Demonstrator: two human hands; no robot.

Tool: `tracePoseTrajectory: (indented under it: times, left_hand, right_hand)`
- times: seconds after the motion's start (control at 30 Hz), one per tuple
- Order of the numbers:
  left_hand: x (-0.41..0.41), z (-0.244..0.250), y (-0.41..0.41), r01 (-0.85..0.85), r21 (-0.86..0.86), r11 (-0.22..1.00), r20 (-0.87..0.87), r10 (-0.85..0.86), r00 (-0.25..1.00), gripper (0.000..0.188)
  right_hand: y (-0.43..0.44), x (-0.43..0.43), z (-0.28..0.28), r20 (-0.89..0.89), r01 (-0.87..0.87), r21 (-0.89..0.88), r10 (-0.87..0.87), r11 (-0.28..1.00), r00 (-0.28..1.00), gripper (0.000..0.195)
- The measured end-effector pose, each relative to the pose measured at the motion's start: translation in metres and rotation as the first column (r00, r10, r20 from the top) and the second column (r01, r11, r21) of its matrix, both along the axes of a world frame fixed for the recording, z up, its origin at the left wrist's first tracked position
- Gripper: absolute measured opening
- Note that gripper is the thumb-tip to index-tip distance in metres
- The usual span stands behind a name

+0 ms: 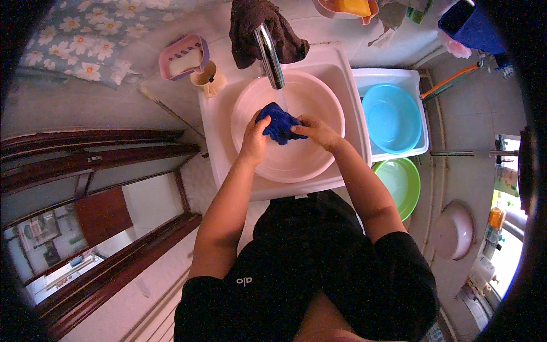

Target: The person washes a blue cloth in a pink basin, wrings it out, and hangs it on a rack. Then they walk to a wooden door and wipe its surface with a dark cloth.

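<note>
Between my two hands is a crumpled dark blue cloth [280, 124], above a pale pink plastic basin [295, 166]. My left hand [256, 137] grips its left side with the thumb on top. The right edge of the cloth is pinched in the fingers of my right hand [316, 130]. A chrome faucet [270, 57] points down just behind the cloth, and a thin stream of water seems to fall from it. The basin sits in a white sink [357, 128]. A dark brown towel [245, 38] hangs behind and around the faucet.
Right of the sink, a blue basin [393, 119] stands in a white tub, with a green basin [406, 188] nearer me. A beige cup [209, 81] and a pink soap dish [183, 57] are at the back left. A floral curtain [85, 42] hangs beyond them.
</note>
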State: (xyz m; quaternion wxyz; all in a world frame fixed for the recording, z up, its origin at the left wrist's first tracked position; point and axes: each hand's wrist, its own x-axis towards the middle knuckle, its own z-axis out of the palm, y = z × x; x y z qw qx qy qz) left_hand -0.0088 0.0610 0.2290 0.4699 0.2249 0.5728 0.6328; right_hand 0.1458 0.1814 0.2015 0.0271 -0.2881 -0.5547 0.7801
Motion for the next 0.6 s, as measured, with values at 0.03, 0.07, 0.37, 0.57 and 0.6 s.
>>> tracePoseTrajectory:
  times: [0.03, 0.07, 0.37, 0.57, 0.6]
  left_hand:
    - [0.0, 0.007, 0.0, -0.014, -0.025, 1.0, -0.052, 0.013, 0.999, 0.032]
    - [-0.002, 0.011, -0.001, -0.03, -0.05, 0.998, -0.105, 0.025, 0.994, 0.031]
    - [-0.014, 0.005, 0.007, 0.203, -0.258, 0.945, -0.313, -0.28, 0.908, 0.055]
    - [-0.006, 0.015, 0.031, 0.313, -0.055, 0.948, -0.566, -0.288, 0.773, 0.042]
    - [-0.002, 0.027, 0.037, 0.315, -0.055, 0.947, -0.56, -0.291, 0.776, 0.036]
  right_hand:
    - [0.002, 0.001, 0.009, 0.033, 0.038, 0.018, -0.039, 0.999, 0.999, 0.04]
    - [0.003, 0.001, 0.014, 0.005, 0.083, 0.052, -0.084, 0.995, 0.996, 0.036]
    - [0.005, -0.025, 0.065, -0.246, 0.07, 0.312, 0.009, 0.948, 0.969, 0.022]
    - [0.015, -0.027, 0.063, -0.26, 0.135, 0.334, -0.047, 0.933, 0.964, 0.023]
    - [0.019, -0.025, 0.056, -0.253, 0.189, 0.321, -0.108, 0.928, 0.961, 0.023]
